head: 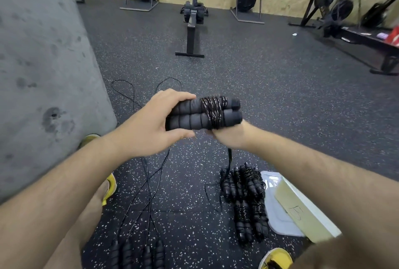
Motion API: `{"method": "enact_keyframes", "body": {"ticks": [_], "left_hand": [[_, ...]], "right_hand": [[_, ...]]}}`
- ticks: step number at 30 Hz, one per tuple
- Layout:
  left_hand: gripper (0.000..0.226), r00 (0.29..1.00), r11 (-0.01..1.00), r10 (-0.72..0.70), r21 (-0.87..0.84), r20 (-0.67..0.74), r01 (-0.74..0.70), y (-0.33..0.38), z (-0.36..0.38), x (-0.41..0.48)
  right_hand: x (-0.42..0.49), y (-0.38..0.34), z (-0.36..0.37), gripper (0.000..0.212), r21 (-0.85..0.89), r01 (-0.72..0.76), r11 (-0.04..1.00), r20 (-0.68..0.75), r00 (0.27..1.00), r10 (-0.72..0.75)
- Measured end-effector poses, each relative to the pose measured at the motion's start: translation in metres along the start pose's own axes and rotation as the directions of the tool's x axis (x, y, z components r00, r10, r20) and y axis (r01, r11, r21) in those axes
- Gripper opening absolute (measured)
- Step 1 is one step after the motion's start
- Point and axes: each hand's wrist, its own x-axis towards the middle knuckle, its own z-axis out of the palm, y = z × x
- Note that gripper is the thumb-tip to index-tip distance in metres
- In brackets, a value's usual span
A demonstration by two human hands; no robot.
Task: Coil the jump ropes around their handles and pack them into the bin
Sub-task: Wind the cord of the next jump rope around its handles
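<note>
Only one text-like mark found. Pale yellow-green flat-sided box (302,210), lower right on the floor: a faint handwritten scrawl in thin dark line on its upward face, one or two characters, not legible. Red object (394,35) at far right edge: white marking, blurred, unreadable. No other lettering resolves.
</note>
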Motion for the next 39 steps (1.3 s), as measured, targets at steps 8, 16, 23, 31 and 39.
{"method": "enact_keyframes", "body": {"ticks": [8, 16, 23, 31, 39], "left_hand": [[0.067, 0.993, 0.987, -0.047, 0.146, -0.112, 0.063, -0.021, 0.001, 0.007], [0.070, 0.977, 0.943, -0.147, 0.277, -0.155, 0.186, -0.043, -0.002, 0.008], [0.069, 0.984, 0.929, -0.158, 0.325, -0.085, 0.178, -0.039, 0.001, 0.010], [0.068, 0.990, 0.957, -0.010, 0.289, 0.139, -0.031, -0.024, 0.012, 0.008], [0.068, 0.978, 0.992, 0.083, 0.076, 0.192, -0.099, 0.006, 0.000, 0.010]], "right_hand": [[0.000, -0.020, 0.018, 0.029, 0.139, -0.049, 0.989, -0.023, 0.998, 0.052], [-0.022, -0.047, -0.002, 0.036, -0.127, -0.072, 0.989, 0.117, 0.989, 0.087], [-0.042, -0.068, -0.035, 0.029, -0.531, 0.102, 0.841, 0.084, 0.994, -0.067], [-0.028, -0.057, -0.055, 0.027, -0.716, 0.216, 0.663, -0.040, 0.936, -0.349], [-0.002, -0.004, -0.069, 0.027, -0.500, 0.238, 0.833, -0.216, 0.897, -0.386]]}}
